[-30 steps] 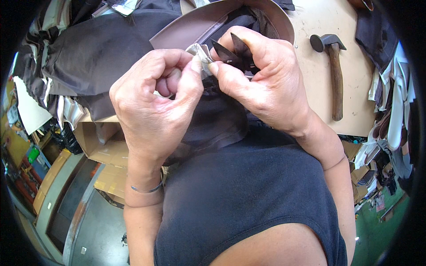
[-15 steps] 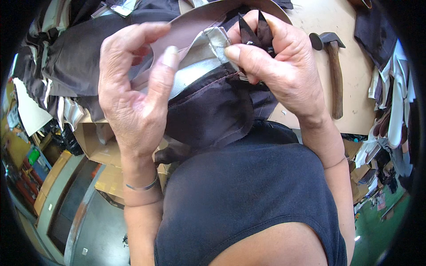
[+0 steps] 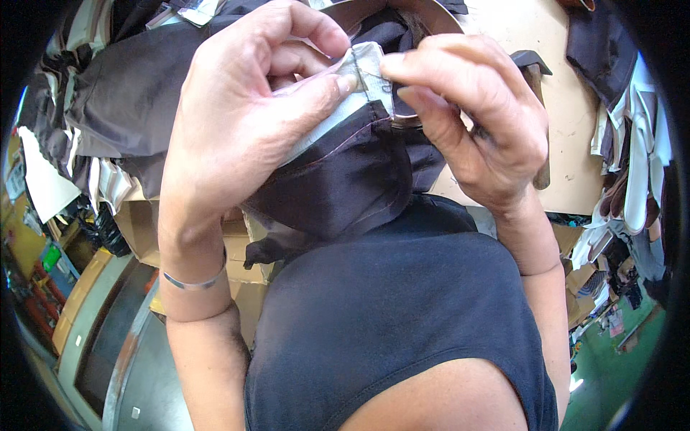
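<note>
A dark fabric piece (image 3: 338,172) with a stitched seam hangs toward my lap. Its pale, whitish backing (image 3: 374,63) rises from the top edge. My left hand (image 3: 230,115) is closed in a pinch on this backing, thumb in front and fingers behind. A thin dark line, perhaps a thread or crease, runs down the pale part beside the thumb. At the backing's right edge is my right hand (image 3: 489,108), fingers curled, index fingertip against the edge and thumb tip slightly apart. Something dark shows in its palm, mostly hidden. The snips' blades are out of sight.
A hammer (image 3: 532,60) lies on the pale tabletop (image 3: 575,144), its handle partly behind my right hand. Dark cloth (image 3: 136,108) is piled at the left. Stacked pieces (image 3: 636,172) hang at the right edge. Below the table's left side are cardboard boxes (image 3: 140,228).
My left hand has moved right and up and now pinches the pale backing. My right hand has shifted right, loosening its pinch there; the snips' blades no longer show.
</note>
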Demonstrator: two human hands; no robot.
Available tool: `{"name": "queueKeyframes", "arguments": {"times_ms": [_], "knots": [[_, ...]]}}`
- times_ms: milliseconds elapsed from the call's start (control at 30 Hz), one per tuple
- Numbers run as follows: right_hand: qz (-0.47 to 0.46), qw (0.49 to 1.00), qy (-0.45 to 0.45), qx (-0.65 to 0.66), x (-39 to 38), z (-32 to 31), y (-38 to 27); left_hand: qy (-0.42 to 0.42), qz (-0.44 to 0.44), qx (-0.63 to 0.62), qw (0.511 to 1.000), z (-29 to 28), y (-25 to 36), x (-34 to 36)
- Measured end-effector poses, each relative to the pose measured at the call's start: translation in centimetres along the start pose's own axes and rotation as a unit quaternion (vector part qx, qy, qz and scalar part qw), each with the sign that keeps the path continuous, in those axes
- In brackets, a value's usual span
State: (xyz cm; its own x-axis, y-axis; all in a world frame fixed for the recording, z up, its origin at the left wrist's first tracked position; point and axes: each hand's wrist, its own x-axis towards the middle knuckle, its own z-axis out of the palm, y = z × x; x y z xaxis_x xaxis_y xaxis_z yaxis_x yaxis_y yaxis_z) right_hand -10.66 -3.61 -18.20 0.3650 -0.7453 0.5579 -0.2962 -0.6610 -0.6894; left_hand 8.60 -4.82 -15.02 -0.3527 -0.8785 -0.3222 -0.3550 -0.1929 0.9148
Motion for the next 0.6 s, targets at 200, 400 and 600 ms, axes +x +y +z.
{"name": "queueKeyframes", "arguments": {"times_ms": [200, 400, 600], "knots": [[-0.157, 0.97, -0.114, -0.148, 0.5, -1.0, 0.1, -0.099, -0.044, -0.122, 0.987, -0.4, -0.3, 1.2], [-0.32, 0.896, -0.18, -0.25, 1.2, -1.3, 0.4, -0.145, -0.036, -0.139, 0.979, -0.7, -1.3, 2.1], [-0.346, 0.871, -0.255, -0.237, 2.7, -1.7, 0.7, -0.171, -0.076, -0.192, 0.963, -1.0, -1.4, 2.4]]}}
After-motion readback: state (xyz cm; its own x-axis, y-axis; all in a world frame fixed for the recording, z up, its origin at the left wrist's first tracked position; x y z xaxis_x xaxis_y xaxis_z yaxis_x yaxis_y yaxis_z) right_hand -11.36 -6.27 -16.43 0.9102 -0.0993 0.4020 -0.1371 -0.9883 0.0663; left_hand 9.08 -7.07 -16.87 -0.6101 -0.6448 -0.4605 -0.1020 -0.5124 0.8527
